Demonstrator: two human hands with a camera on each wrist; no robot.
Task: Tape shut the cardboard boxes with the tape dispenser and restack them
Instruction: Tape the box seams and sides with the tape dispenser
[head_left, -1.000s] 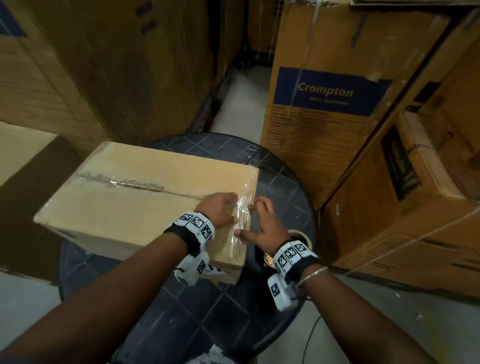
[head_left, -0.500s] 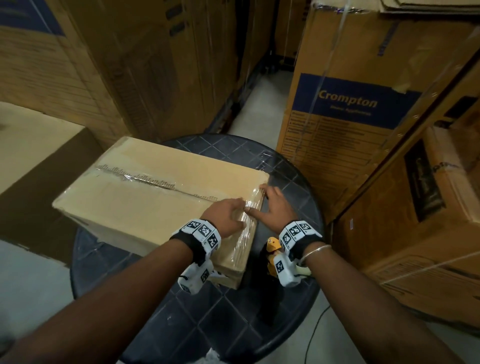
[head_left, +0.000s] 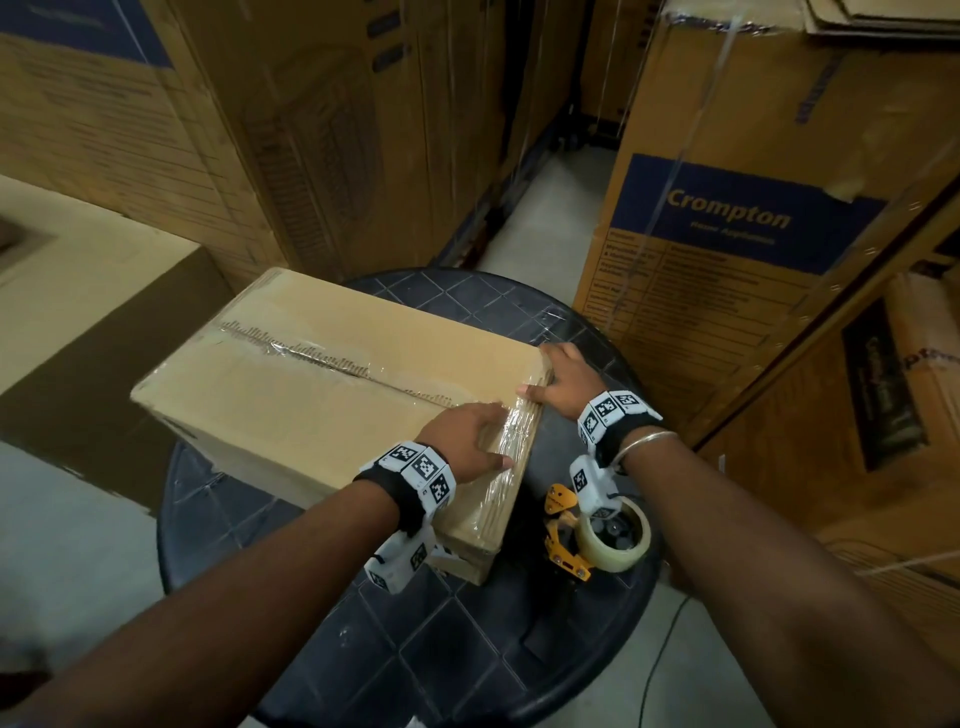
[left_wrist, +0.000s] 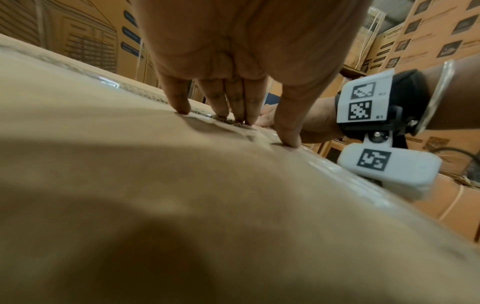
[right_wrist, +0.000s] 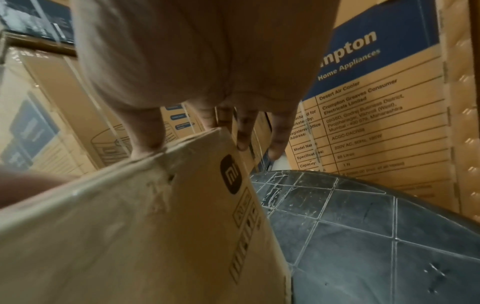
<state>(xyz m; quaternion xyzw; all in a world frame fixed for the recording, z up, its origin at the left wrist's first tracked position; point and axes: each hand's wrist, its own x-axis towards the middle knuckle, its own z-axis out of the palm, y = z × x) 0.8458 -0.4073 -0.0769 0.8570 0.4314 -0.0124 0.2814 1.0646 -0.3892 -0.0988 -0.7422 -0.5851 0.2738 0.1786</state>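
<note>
While the cardboard box (head_left: 332, 395) lies on the round dark table (head_left: 483, 654), the left hand (head_left: 462, 436) presses flat, fingers straight, on the clear tape (head_left: 511, 434) at its near end; the right hand (head_left: 563, 382) clasps the corner, thumb on top, fingers probably down the side. Stiff but dentable, seemingly light, it is best lifted by opposite bottom edges. Compared with a second ago, the right hand sits further along the edge, and the tape dispenser (head_left: 597, 535) shows fully.
</note>
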